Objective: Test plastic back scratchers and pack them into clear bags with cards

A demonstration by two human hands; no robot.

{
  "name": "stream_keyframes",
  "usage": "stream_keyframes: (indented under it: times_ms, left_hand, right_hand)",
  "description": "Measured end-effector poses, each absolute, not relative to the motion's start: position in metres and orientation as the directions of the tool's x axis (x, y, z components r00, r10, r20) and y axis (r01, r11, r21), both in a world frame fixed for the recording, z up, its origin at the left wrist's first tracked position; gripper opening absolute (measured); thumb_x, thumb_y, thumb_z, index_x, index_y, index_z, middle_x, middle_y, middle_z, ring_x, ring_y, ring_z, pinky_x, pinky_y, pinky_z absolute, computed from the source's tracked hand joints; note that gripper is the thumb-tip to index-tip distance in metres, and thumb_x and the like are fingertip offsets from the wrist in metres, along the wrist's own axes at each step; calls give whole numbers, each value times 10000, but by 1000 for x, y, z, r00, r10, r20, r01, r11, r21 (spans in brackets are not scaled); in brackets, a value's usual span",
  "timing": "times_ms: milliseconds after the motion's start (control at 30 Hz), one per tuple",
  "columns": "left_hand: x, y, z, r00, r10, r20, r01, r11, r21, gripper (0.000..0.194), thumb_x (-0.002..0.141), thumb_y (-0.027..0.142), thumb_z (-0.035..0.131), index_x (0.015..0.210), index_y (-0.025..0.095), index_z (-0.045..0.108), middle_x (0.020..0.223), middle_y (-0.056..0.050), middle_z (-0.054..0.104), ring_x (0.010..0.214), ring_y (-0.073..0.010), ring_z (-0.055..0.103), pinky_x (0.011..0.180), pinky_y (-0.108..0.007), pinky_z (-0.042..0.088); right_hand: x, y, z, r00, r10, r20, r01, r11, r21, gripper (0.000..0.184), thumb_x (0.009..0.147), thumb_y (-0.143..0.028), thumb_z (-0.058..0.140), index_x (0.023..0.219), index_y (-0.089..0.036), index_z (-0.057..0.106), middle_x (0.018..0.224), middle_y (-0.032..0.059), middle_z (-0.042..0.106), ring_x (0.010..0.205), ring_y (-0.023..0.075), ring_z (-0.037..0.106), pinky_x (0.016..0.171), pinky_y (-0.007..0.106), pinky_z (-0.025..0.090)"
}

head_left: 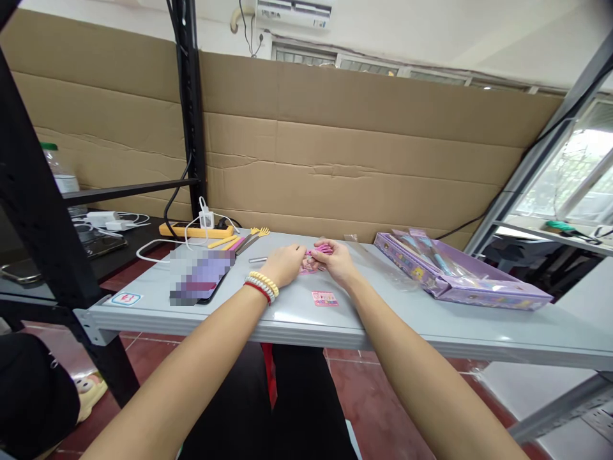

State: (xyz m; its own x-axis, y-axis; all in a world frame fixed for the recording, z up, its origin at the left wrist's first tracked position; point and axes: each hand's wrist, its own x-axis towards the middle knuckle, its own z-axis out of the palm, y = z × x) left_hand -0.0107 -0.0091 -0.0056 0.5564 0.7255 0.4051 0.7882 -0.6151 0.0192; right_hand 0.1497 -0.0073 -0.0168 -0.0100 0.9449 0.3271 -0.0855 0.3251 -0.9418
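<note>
My right hand (341,260) is closed on a small bright pink item (324,248) that looks like looped or ridged plastic; its exact kind cannot be made out. Close beside it, my left hand (284,264) has its fingers curled, the fingertips meeting near the pink item's left end. What they pinch is too small to name. Between and below the hands lies a pink printed piece (309,265), partly hidden by them. A small pink card (325,298) rests flat nearer the table's front edge. A thin silver rod (257,259) sticks out left of my left hand.
A purple open box (488,295) with packaged items stands on the right of the grey table (297,326), clear plastic wrapping (395,275) beside it. On the left are a phone (205,278), yellow-handled utensils (258,232) and a power strip (191,230) with white cables. Cardboard (359,153) walls the back.
</note>
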Motion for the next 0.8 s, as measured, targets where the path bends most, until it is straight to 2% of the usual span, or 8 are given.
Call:
stream_keyframes:
  times_ms: [100,200,367,467,533,667,800]
  left_hand:
    - [-12,-10,-2,516,728,451,793,-606,71,284,920,268,330,997,172,587,991,-115,633,883,-235,613,748,-338,428]
    - [-9,-9,3,500,726,472,786,-609,103,359,939,349,288,994,178,599,979,-108,648,902,-227,614,767,-326,422]
    - [-13,-2,6,486,736,472,812,-579,66,330,908,367,345,992,195,614,953,-103,671,886,-237,626,737,-325,425]
    - [-33,6,7,427,780,456,861,-506,59,316,872,387,389,903,212,650,899,-93,686,867,-243,632,717,-326,428]
    - [-50,11,8,383,806,451,888,-456,63,313,841,411,418,826,221,666,867,-85,691,863,-250,633,706,-328,428]
    - [-74,18,11,250,845,473,934,-338,111,311,791,415,429,788,237,685,847,-83,702,856,-268,632,684,-338,421]
    - [-78,21,16,120,866,486,964,-220,152,306,751,385,436,783,243,704,837,-97,707,844,-289,632,661,-347,406]
  right_hand:
    - [151,-7,-13,12,940,342,-48,342,-938,484,465,-402,818,776,-165,532,492,-1,615,364,120,531,347,206,363]
    - [155,-2,-12,93,912,400,-82,407,-910,492,461,-399,821,789,-174,533,471,-32,590,338,107,501,327,206,363]
    - [175,8,-9,381,827,413,-176,503,-846,480,479,-344,822,796,-175,504,469,-58,554,354,85,493,323,180,359]
    - [200,7,-4,641,704,304,-227,553,-801,423,542,-298,799,786,-179,475,483,-82,523,353,47,451,318,149,320]
    - [222,4,2,750,622,227,-226,564,-794,369,593,-269,771,781,-179,466,488,-93,502,353,33,430,317,133,297]
    - [279,-12,16,837,501,220,-139,583,-801,268,656,-208,703,772,-179,463,491,-90,489,356,34,419,317,126,273]
    - [347,-50,29,936,300,184,-20,568,-823,170,671,-119,606,667,-172,444,447,-80,452,325,36,378,290,128,218]
